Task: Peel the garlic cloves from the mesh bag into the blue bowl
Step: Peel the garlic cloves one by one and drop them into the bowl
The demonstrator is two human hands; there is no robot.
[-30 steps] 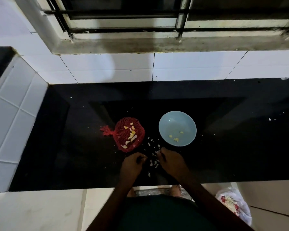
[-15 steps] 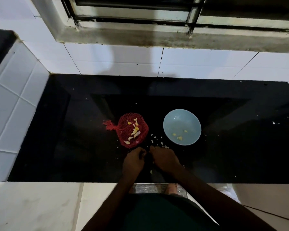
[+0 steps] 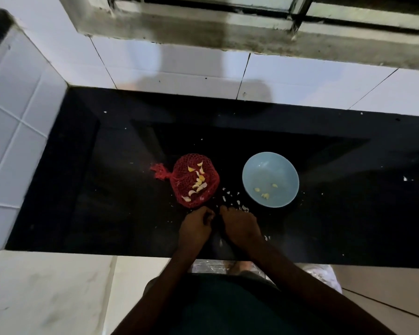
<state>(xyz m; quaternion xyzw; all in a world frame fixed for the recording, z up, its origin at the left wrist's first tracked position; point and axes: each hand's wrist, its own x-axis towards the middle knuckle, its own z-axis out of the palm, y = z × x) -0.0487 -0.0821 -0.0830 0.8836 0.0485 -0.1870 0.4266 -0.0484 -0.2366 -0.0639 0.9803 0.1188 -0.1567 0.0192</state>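
Since a second ago, my hands are closing together: left hand [image 3: 195, 224] and right hand [image 3: 240, 227] are curling fingertip to fingertip just beside the mesh bag [image 3: 183, 169], where garlic cloves [image 3: 199, 183] are lying. Whether I'm pinching one, I cannot tell. Likely peeling; next is calling for a short carry into the blue bowl [image 3: 264, 169].

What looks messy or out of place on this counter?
White peel scraps lie scattered on the black counter between the red mesh bag and the blue bowl, with stray flecks farther right. Ordinary peeling litter; nothing looks tipped or damaged.
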